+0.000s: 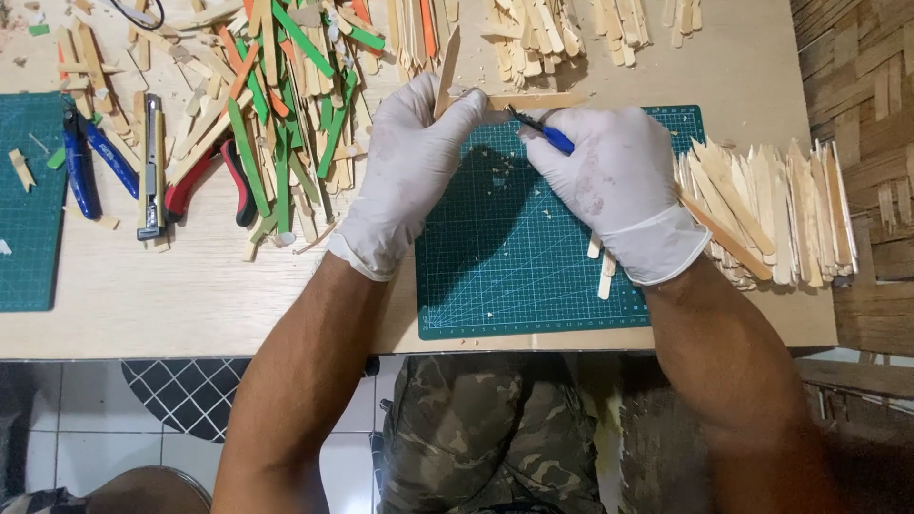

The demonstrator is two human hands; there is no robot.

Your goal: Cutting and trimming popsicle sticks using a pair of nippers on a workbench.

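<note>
— Gripped how?
— Left hand (414, 157) pinches a wooden stick (528, 100); right hand (614, 176) is closed around a blue-handled cutter (543, 131).
— Where's the stick?
— Crosswise between both grips, above the green cutting mat (505, 276).

Bright overhead light, sharp, soft shadows
</note>
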